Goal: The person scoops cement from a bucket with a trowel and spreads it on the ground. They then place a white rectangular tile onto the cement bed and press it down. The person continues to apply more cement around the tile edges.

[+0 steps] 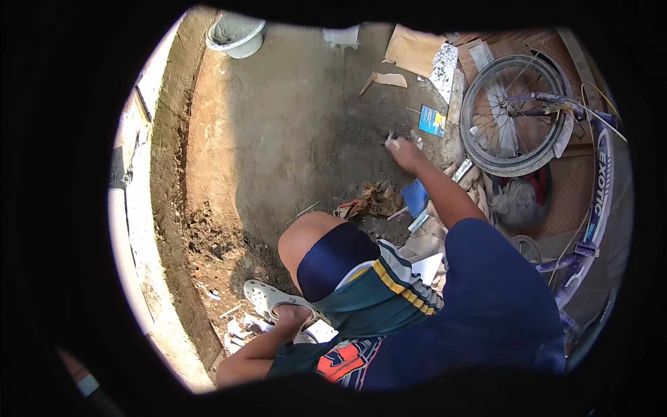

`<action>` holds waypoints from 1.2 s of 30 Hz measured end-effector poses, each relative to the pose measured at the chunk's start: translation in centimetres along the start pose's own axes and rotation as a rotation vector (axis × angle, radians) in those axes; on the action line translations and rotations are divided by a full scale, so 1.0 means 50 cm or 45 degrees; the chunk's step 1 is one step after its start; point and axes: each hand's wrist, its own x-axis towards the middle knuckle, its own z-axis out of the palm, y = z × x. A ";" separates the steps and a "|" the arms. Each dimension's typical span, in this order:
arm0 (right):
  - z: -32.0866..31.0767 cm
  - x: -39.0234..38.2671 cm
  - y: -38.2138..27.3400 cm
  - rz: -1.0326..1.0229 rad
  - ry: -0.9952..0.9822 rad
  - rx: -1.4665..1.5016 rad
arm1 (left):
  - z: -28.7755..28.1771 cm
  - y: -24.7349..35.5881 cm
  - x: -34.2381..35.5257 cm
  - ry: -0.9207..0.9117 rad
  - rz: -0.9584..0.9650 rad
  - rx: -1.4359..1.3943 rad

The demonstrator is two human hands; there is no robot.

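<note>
My right arm reaches forward over a patch of smooth, damp grey mortar point(299, 104). At its end my right hand point(406, 154) is closed, low over the mortar's right side. Something small and pale sticks out at the fingertips; its kind is too small to make out. Just beyond the hand lies a blue and yellow printed packet point(432, 121). Crumpled brown paper point(381, 199) and a blue sheet point(415, 197) lie nearer to me. My left hand is not in view.
A bicycle wheel point(479, 156) and purple bicycle frame point(602, 174) stand on the right. A basin point(243, 47) of grey mix sits far left. Cardboard point(413, 50) lies at the back. Along the left runs a low earthen edge point(170, 139). Loose soil point(212, 233) lies near my pale clog point(267, 295).
</note>
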 end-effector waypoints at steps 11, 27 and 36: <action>0.065 -0.196 -0.109 -0.009 -0.439 0.069 | -0.103 -0.036 -0.072 0.025 -0.133 0.046; 0.041 -0.256 -0.088 -0.754 0.229 0.163 | -0.110 -0.127 -0.202 0.252 -0.422 -0.392; 0.002 -0.296 0.091 0.078 -0.164 -0.280 | 0.258 -0.107 -0.045 -0.077 -0.270 -0.563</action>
